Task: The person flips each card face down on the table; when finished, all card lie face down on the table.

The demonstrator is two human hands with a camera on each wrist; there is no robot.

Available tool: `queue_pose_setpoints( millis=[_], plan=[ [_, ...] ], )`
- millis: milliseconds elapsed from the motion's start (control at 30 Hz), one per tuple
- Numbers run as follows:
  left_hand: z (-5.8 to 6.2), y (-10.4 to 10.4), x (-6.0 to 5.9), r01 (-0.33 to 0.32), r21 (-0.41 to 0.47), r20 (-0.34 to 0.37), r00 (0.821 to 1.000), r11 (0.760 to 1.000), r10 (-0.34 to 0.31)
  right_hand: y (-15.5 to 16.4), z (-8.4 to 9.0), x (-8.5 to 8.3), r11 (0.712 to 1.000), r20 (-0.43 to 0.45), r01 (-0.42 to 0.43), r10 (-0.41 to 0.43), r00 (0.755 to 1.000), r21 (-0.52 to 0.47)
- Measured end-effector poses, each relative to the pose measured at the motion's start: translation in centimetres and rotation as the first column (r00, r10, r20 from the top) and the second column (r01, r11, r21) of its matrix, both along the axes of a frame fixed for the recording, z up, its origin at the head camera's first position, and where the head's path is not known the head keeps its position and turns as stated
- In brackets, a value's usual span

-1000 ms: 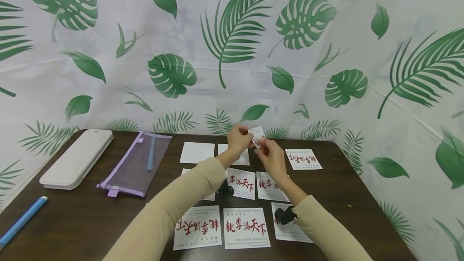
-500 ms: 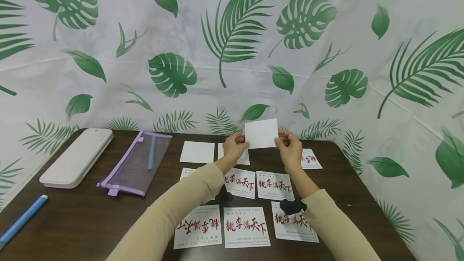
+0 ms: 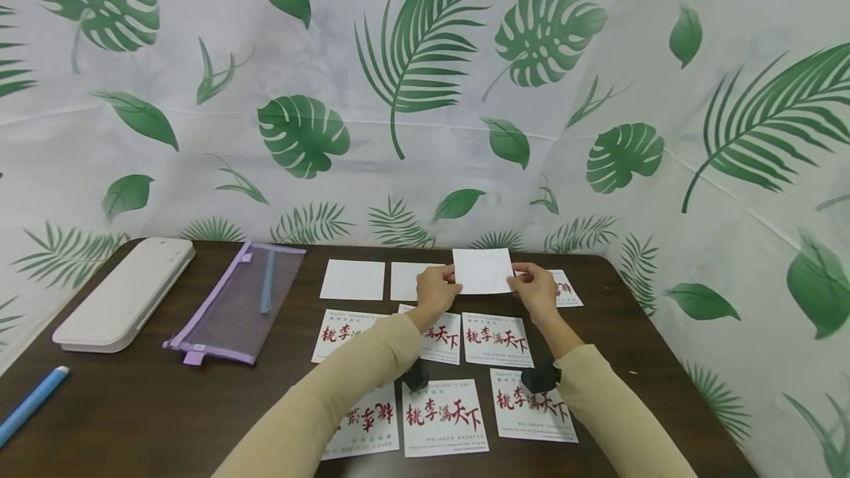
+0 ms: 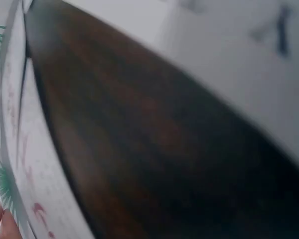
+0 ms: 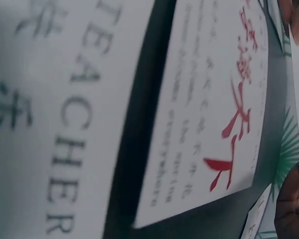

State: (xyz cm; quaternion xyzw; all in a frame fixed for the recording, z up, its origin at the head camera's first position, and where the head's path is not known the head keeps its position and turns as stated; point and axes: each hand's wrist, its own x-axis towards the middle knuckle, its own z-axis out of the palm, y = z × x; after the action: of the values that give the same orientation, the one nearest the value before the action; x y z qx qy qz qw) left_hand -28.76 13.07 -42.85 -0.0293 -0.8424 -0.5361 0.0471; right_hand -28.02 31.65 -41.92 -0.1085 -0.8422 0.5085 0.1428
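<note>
A white card [image 3: 482,271], blank side up, is held low over the back of the dark table [image 3: 133,404]. My left hand [image 3: 434,291] pinches its left edge and my right hand [image 3: 535,291] pinches its right edge. Two blank cards [image 3: 353,279] lie in the back row to its left. Several cards printed with red characters [image 3: 444,415] lie face up in rows nearer me. One printed card [image 3: 568,288] sits partly behind my right hand. The right wrist view shows a printed card [image 5: 214,114] close up, and the left wrist view is a blur of table [image 4: 154,149].
A white case [image 3: 122,293] lies at the back left. Beside it is a purple mesh pouch [image 3: 235,302] with a blue pen inside. Another blue pen [image 3: 29,404] lies at the left edge. A leaf-print sheet [image 3: 425,94] hangs behind and to the right.
The card was turned from printed side to blank side up, spread between both hands, then lowered toward the back row of the table.
</note>
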Motion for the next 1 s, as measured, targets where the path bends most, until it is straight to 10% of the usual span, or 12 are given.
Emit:
queue_pose_setpoints(
  millis=[367, 1000],
  plan=[
    [-0.5, 0.4, -0.3, 0.040, -0.265, 0.007, 0.999, 0.963, -0.040, 1.2, -1.4, -0.4, 0.971, 0.108, -0.046, 0.021, 0.994, 0.236],
    [-0.2, 0.9, -0.4, 0.111, -0.384, 0.018, 0.993, 0.917, -0.113, 1.3, -1.6, -0.1, 0.892, 0.107, -0.075, 0.030, 0.994, 0.446]
  ],
)
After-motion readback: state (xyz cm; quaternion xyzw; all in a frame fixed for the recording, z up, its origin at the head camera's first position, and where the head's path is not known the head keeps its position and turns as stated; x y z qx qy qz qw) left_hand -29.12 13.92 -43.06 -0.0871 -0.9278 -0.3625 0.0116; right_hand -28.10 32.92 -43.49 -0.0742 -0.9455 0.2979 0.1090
